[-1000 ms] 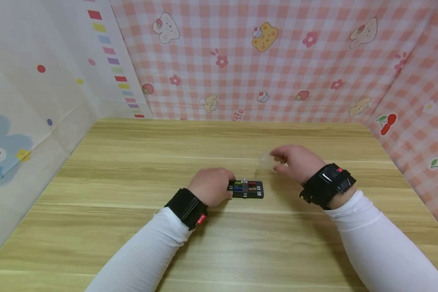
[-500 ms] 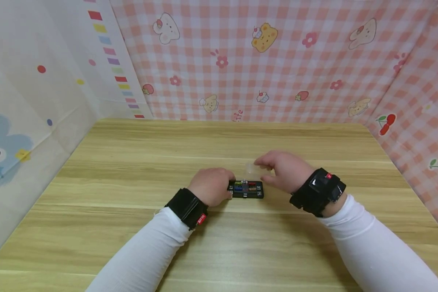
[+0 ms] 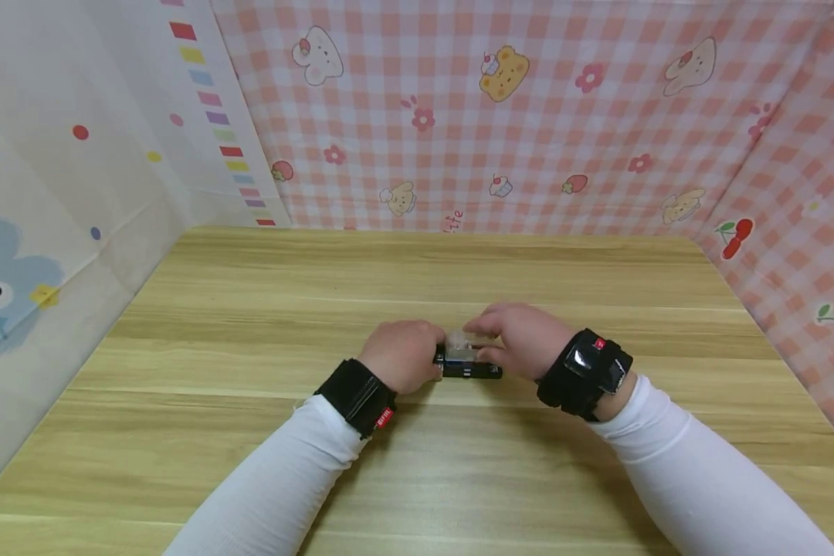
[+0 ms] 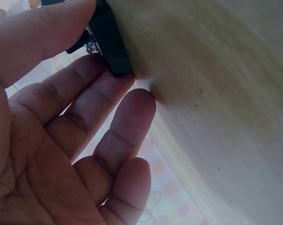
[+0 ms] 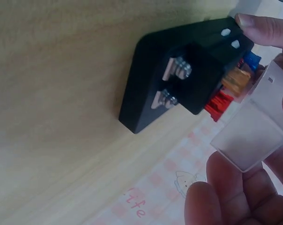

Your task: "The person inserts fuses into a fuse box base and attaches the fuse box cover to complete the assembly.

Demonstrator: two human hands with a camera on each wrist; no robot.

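A black fuse block point(image 3: 483, 372) with screw terminals lies on the table, gripped at its left end by my left hand point(image 3: 403, 355). In the left wrist view the thumb and fingers pinch the block's end point(image 4: 110, 44). My right hand point(image 3: 527, 340) holds a clear plastic cover point(image 3: 461, 349) between thumb and fingers, over the middle of the block. In the right wrist view the cover point(image 5: 251, 129) is tilted beside a red blade fuse point(image 5: 218, 105), an orange-brown fuse point(image 5: 236, 80) and a blue fuse point(image 5: 252, 60). Whether it touches them I cannot tell.
The wood-grain table point(image 3: 306, 278) spreads around both hands. A pink checked cloth point(image 3: 459, 154) stands behind it and continues along the right side. A white patterned sheet point(image 3: 132, 177) lines the left.
My right hand has moved left and nearer to me, bringing the clear cover from behind the block's right end to over its middle. The left hand and the fuse block have stayed put.
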